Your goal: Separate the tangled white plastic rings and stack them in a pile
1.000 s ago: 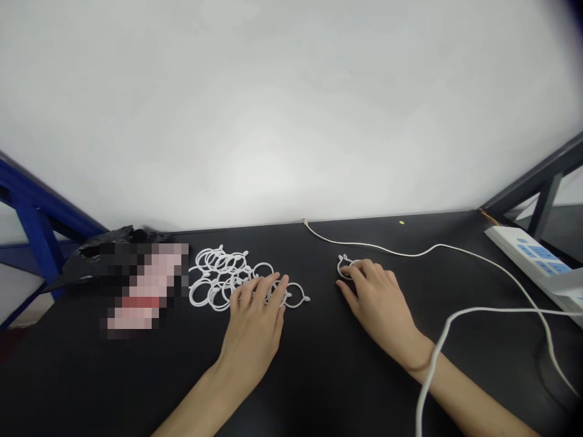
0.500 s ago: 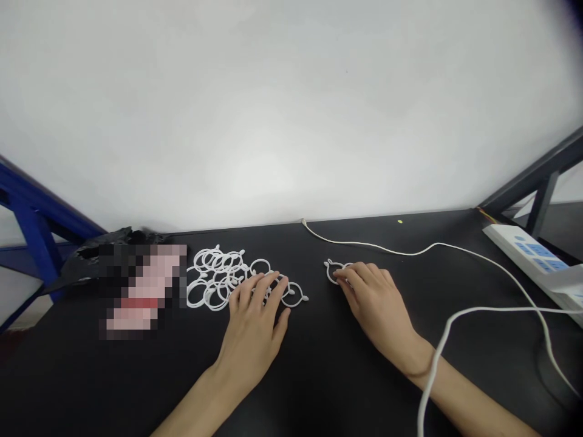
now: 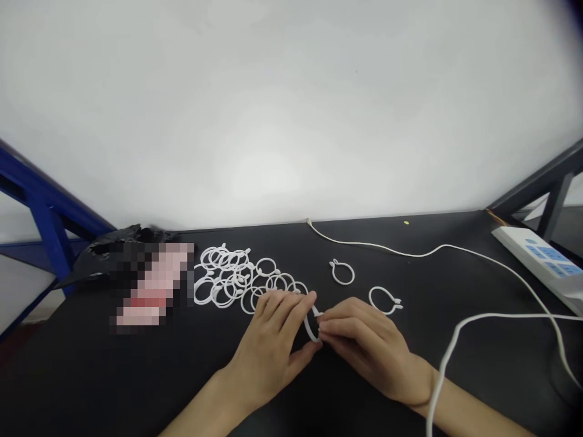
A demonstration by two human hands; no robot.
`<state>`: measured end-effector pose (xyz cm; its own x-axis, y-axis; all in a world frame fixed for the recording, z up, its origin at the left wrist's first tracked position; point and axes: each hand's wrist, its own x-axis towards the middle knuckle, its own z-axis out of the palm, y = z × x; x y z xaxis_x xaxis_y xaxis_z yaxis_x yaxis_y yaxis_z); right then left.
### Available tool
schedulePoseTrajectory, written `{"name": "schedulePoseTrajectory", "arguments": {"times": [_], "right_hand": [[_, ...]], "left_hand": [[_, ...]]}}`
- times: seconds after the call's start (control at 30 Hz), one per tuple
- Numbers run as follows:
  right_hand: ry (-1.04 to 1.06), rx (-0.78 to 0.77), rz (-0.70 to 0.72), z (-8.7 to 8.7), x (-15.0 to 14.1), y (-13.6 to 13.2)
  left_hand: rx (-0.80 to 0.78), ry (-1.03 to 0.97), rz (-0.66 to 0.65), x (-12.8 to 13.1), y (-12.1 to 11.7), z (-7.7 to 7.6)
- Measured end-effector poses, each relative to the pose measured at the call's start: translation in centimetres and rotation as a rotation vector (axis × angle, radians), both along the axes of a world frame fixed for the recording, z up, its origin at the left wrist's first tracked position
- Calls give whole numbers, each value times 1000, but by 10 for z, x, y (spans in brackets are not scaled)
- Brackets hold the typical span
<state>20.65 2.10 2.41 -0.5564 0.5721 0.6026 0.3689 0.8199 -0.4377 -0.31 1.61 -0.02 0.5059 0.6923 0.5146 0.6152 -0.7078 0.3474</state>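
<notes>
A white plastic ring (image 3: 308, 328) with small end tabs, like a curtain ring, is held between my two hands. My left hand (image 3: 272, 349) grips its rim between thumb and index finger. From the other side, the fingertips of my right hand (image 3: 370, 349) pinch the tab end, partly hiding it. Beyond my left hand lies a heap of similar rings (image 3: 237, 280), overlapping one another. Two separate rings rest past my right hand: a far ring (image 3: 353, 277) and a nearer ring (image 3: 370, 298), whose tabs stand apart.
A torn black plastic bag (image 3: 102, 252) and a pixelated pink area (image 3: 159, 276) are at the left. A pale cable (image 3: 387, 247) crosses the black table (image 3: 91, 376). A thicker white cable (image 3: 496, 315) passes over my right forearm. A white power strip (image 3: 523, 249) lies at the right.
My left hand has come right and nearer, away from the heap. My right hand has left the far ring and moved nearer. Both now hold one ring, and two separate rings show fully on the table.
</notes>
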Motion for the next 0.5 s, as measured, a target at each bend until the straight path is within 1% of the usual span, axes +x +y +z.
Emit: {"name": "schedulePoseTrajectory", "arguments": {"times": [0.07, 0.27, 0.4, 0.5], "right_hand": [[12, -27, 5, -2, -1, 0], [-36, -56, -114, -5, -1, 2], [-108, -128, -82, -3, -1, 3], [-153, -143, -64, -2, 0, 3]], "left_hand": [[7, -25, -2, 1, 1, 0], [35, -49, 12, 2, 4, -1], [29, -32, 3, 2, 5, -2], [25, -16, 9, 1, 4, -4]]}}
